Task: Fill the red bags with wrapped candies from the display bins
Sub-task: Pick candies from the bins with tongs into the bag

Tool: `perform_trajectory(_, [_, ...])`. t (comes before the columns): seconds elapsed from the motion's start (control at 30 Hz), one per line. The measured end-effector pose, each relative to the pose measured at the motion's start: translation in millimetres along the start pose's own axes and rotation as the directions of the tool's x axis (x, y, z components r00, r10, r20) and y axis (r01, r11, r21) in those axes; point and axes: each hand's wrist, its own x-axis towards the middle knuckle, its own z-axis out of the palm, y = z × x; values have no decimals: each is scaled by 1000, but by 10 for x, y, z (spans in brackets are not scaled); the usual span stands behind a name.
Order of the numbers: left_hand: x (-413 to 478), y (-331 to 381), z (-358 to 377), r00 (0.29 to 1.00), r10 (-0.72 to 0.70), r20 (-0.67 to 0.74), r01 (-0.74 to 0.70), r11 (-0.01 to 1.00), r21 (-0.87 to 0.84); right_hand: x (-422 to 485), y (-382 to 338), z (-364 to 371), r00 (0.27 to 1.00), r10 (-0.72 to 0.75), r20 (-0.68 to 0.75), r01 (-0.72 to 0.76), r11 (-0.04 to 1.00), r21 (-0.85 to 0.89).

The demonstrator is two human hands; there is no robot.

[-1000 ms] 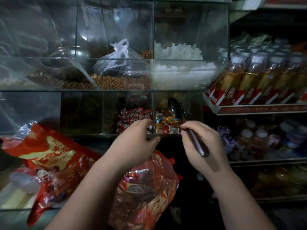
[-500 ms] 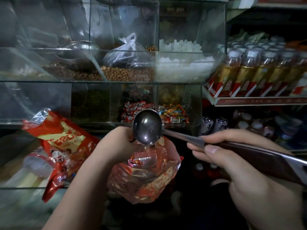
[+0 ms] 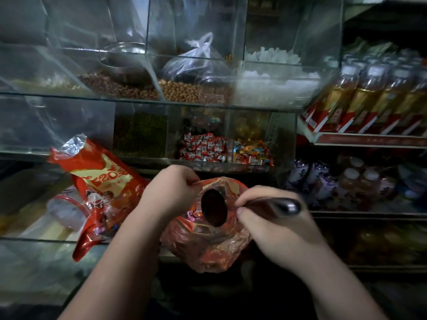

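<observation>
The glass display bins [image 3: 231,167] hold wrapped candies [image 3: 204,150] at their front edge. Below, the red bag [image 3: 208,248] hangs — left hand [image 3: 169,192] pinching its mouth open — so the right hand [image 3: 275,229], closed around the ladle [image 3: 214,210], can tip into it.

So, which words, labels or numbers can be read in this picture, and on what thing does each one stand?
No text can be read with certainty.
Red bag on the shelf: large red lettering on a yellow band, too stylised and blurred to read.
Bottle labels: print too small.
Red-and-white candy wrappers: print too small.
Red bag held by the left hand: crumpled print, illegible.
</observation>
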Motion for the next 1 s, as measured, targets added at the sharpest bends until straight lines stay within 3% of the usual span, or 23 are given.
perform_trajectory(0.1, [-180, -187, -46, 959, -194, 205, 169, 977, 130, 171, 260, 285, 995, -41, 93, 51, 992, -113])
perform_trajectory(0.17, [-251, -322, -82, 914, -309, 262, 253, 940, 228, 266, 418, 455, 990, -49, 133, 75, 978, -197])
perform_trajectory(0.23, [-262, -369, -99, 924, -327, 200, 283, 933, 223, 346, 560, 581, 991, -32, 133, 63, 968, -242])
perform_trajectory(0.33, [-219, -342, -44, 963, -263, 60, 257, 962, 93, 426, 723, 768, 993, 117, -3, -115, 971, -211])
perform_trajectory(0.43, [-173, -227, 57, 972, -233, 22, 233, 972, -19, 513, 841, 909, 916, 361, -174, -379, 921, -84])
perform_trajectory(0.53, [-140, -65, 138, 987, -159, -19, 157, 984, -85, 564, 906, 961, 747, 586, -315, -563, 809, 170])
perform_trajectory(0.67, [-165, 300, 311, 998, 34, 60, -26, 993, -119, 537, 946, 975, 684, 702, -201, -510, 656, 556])
perform_trajectory(0.73, [-171, 506, 456, 990, 101, 98, -88, 988, -131, 530, 914, 942, 626, 779, -49, -488, 440, 754])
perform_trajectory(0.8, [-137, 653, 585, 990, 125, 73, -113, 983, -142, 494, 985, 919, 611, 790, 54, -376, 230, 897])
perform_trajectory(0.87, [-105, 708, 657, 991, 122, 63, -110, 979, -171, 407, 1008, 921, 642, 766, 23, -304, 227, 925])
perform_trajectory(0.9, [-105, 706, 678, 991, 116, 61, -103, 978, -182, 362, 1018, 897, 629, 777, 11, -330, 254, 909])
perform_trajectory(1.0, [-150, 654, 696, 996, 90, 12, -85, 971, -224, 323, 1084, 863, 595, 798, 93, -392, 187, 901])
